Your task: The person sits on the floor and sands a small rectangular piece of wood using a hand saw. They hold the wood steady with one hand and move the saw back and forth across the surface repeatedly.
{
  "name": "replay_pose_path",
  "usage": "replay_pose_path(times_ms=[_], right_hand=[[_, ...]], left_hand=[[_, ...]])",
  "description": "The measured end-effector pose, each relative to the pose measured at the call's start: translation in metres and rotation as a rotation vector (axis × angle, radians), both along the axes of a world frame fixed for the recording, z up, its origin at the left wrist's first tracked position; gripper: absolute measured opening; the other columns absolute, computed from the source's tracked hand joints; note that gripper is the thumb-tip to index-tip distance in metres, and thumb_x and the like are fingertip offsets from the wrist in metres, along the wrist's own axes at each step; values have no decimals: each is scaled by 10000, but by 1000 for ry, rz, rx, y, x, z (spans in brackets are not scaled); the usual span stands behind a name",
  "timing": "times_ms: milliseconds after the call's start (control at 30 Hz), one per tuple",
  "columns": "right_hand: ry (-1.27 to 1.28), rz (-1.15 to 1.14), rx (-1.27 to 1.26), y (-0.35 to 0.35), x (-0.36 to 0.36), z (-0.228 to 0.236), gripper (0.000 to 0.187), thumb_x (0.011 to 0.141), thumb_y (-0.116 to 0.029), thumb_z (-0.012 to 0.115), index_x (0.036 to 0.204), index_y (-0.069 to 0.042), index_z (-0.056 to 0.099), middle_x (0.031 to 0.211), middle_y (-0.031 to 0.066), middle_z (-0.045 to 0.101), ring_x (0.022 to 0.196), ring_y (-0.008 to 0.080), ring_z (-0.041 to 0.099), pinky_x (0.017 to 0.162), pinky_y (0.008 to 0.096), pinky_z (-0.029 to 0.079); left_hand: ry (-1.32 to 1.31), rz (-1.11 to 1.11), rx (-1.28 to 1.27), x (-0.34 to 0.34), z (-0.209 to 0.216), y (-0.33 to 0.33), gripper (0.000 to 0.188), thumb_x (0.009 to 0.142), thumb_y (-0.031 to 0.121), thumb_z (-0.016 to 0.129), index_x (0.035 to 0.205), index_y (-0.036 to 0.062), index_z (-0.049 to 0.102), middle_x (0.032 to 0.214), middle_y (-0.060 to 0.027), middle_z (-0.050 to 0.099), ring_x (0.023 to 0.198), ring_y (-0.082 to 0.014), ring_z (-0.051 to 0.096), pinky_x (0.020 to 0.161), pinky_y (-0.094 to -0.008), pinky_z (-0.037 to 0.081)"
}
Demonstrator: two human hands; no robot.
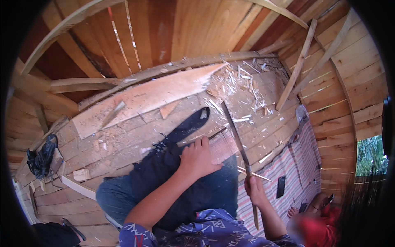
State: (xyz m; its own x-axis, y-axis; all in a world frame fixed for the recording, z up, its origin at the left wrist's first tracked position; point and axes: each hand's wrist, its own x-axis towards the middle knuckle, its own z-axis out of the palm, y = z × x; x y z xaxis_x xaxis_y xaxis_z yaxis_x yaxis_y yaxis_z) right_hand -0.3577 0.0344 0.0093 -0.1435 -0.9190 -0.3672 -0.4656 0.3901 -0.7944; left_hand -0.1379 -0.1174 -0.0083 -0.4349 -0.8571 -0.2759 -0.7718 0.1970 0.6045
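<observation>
**Long knife [241,153] just right of the short board [224,149] under my left fingers [198,145]**

The plank wall [197,33] curves across the far side, and the plank floor [267,140] spreads below it. At my right lies a striped mat [267,206], with a person in red [331,230] beside it. Beyond my knees, a broad pale board [144,103] rests along the foot of the wall, its right end ragged. Black cloth [150,181] covers part of my lap.

Next in size comes the long knife. My right fingers [247,185] are wrapped round its handle, pressed together, with the handle's butt running back toward me. Its long axis points away from me, the tip leaning a little left.

The short board sits at my lap, left of my right fingers and slightly farther out. My left fingers are bent over its far side and hold it down; the thumb lies toward the near side. That far edge runs roughly left to right, so the blade stands across it rather than along it. I judge this crossing at the board's right end to be what matters most: left hand on the wood, right hand nearer the steel. Whether blade and wood touch, I cannot tell.

Smaller again, a black phone [281,186] lies on the mat, and pale wood slivers [245,74] litter the far floor.
</observation>
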Motion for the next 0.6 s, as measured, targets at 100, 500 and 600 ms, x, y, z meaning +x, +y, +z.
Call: replay_pose_path(times_ms=[100,500,600], right_hand=[[-99,-62,102,37,-16,5,571,1036,-435,346,663,-23,478,572,2,423,545,115,380,509,307,324],[-86,85,135,28,-20,-7,518,1033,-392,363,691,-17,468,578,31,415,561,122,388,513,320,327],[-68,68,109,18,-14,-12,586,1036,-486,287,663,-55,425,557,-23,376,501,81,319,461,269,256]], left_hand=[[-70,-24,-13,-12,-5,2,905,625,530,795,1234,-34,434,1157,-230,579,1074,-374,604,904,-455,499],[-121,61,-158,-21,-11,16,848,588,478,822,1186,-4,462,1033,-209,594,910,-353,642,797,-433,510],[-100,58,-53,-19,-7,14,857,600,461,811,1208,-22,448,1103,-244,566,967,-399,616,828,-461,500]])
